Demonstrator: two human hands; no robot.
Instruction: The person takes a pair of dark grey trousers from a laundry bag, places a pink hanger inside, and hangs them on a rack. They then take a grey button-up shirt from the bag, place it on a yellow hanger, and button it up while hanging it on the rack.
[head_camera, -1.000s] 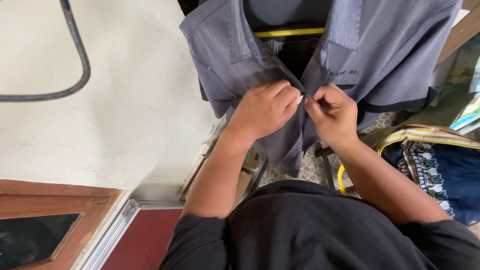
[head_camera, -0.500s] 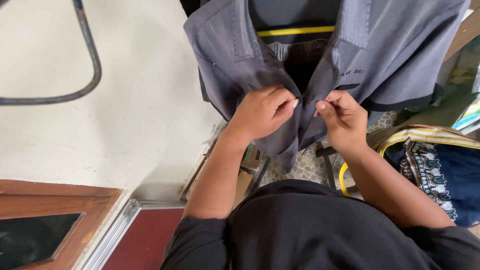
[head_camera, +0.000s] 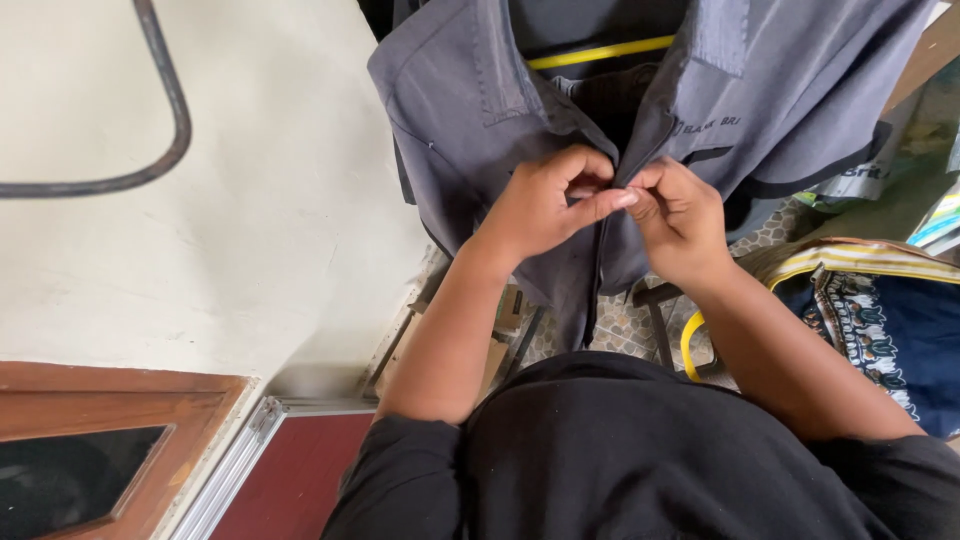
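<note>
Grey shirt placket pinched; fingers hide button.

Both forearms reach forward; left hand and right hand meet, fingertips pinched together, thumbs touching.

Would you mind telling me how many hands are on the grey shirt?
2: the left hand and the right hand meet at the grey shirt front opening, pinching its edges.
</note>
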